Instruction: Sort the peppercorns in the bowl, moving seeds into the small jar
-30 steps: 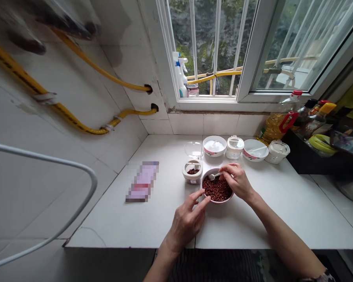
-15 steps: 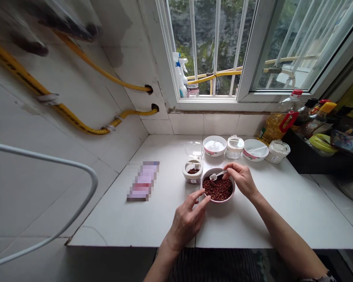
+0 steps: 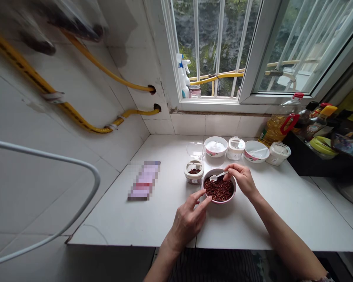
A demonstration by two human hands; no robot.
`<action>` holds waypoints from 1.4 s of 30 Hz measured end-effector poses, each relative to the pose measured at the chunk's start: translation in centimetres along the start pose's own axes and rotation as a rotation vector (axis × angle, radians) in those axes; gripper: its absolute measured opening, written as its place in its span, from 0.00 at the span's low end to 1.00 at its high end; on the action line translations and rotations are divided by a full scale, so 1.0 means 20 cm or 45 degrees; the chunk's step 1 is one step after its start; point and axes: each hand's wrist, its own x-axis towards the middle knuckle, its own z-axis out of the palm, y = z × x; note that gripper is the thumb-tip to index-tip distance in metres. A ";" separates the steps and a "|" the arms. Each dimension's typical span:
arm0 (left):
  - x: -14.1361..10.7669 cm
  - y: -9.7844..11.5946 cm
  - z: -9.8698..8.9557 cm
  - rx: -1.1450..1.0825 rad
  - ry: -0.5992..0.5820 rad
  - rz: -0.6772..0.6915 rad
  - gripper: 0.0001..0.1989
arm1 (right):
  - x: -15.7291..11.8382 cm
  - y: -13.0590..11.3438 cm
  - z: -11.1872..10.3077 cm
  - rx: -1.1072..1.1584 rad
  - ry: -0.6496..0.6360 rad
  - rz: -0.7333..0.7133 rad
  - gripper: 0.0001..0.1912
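A round bowl (image 3: 233, 196) full of dark red-brown grains (image 3: 219, 192), which look like Sichuan peppercorns, stands on the white counter. My left hand (image 3: 190, 215) holds its near left rim with thumb and fingertips. Pinched in my right hand (image 3: 241, 178) is the handle of a small white spoon (image 3: 214, 178). The spoon's scoop lies over the grains at the bowl's far left part. Just left of the bowl, a seasoning jar (image 3: 193, 178) with its clear lid (image 3: 195, 149) raised contains some of the same grains.
Behind stand a bowl of white grains (image 3: 215, 146), a lidded jar (image 3: 235, 147), a bowl with a white spoon (image 3: 256, 151) and another jar (image 3: 278, 153). An oil bottle (image 3: 278, 123) is at the back right. A blurred purple packet (image 3: 144, 181) lies left.
The view has shifted slightly. Both hands, the spoon and the bowl keep nearly the same positions relative to one another.
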 end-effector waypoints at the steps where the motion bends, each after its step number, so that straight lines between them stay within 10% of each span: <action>1: 0.00 0.00 0.00 0.004 0.004 0.003 0.24 | 0.00 0.00 0.00 0.051 0.008 0.023 0.11; 7: 0.00 0.00 0.00 -0.003 0.006 0.008 0.23 | 0.00 -0.04 0.06 0.127 0.079 -0.065 0.15; 16: 0.00 0.00 0.00 -0.012 0.006 0.009 0.23 | -0.03 -0.07 0.18 -0.515 -0.024 -0.701 0.11; 24: 0.00 0.00 0.00 -0.022 0.007 0.003 0.23 | -0.03 -0.03 -0.01 -0.598 0.134 -0.564 0.09; 32: 0.00 0.00 -0.01 -0.026 -0.014 -0.006 0.25 | -0.04 0.04 0.07 -0.563 -0.065 -0.504 0.10; 42: -0.01 -0.01 0.00 -0.024 -0.014 0.000 0.24 | -0.03 0.02 0.04 -0.412 0.059 -0.397 0.10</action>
